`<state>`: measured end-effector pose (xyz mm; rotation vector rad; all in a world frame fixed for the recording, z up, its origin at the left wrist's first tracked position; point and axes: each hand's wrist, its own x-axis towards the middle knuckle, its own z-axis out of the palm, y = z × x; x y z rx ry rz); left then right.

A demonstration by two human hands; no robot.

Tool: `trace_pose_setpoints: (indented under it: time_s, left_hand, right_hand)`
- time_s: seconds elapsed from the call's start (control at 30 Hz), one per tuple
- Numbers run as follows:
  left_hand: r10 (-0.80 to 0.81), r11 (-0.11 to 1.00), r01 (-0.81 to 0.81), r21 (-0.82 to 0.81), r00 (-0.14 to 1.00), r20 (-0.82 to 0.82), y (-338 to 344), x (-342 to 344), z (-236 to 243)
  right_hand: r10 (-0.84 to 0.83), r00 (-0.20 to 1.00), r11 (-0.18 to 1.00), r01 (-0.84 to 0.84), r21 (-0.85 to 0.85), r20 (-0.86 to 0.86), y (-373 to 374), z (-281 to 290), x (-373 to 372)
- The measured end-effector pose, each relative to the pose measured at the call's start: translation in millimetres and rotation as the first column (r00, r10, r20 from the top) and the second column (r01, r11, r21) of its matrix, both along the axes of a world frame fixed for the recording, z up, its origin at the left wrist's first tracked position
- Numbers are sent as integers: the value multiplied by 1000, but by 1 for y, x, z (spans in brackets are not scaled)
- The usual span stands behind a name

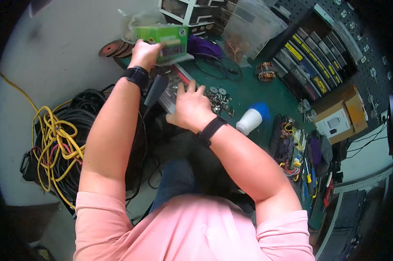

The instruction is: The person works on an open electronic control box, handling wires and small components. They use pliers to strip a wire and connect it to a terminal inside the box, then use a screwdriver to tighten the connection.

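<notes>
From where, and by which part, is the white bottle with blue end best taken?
Probably grip the white bottle around its rounded middle, with the right hand coming from the right: green bench shows there, while small metal parts lie left.

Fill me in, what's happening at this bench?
A person is working at a green bench top with both hands. The left hand grips a green printed box toward the bench's far left. The right hand is spread, palm down, over a flat container; whether it presses on it is hard to tell. Beside that hand sit loose metal fasteners, with a blue-capped white bottle farther right.
</notes>
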<state>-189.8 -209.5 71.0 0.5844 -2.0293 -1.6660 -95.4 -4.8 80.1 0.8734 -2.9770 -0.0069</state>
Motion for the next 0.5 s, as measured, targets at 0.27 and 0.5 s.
trace_pose_setpoints:
  time_s: [0.27, 0.5]
  left_hand:
    - [-140, 990, 141, 6, 982, 123, 1, 0, 5]
    - [-240, 967, 249, -57, 962, 130, -16, -4, 15]
  right_hand:
    - [122, 910, 992, -117, 37, -395, -23, -54, -1]
    - [143, 894, 990, -129, 63, -424, -9, -19, 13]
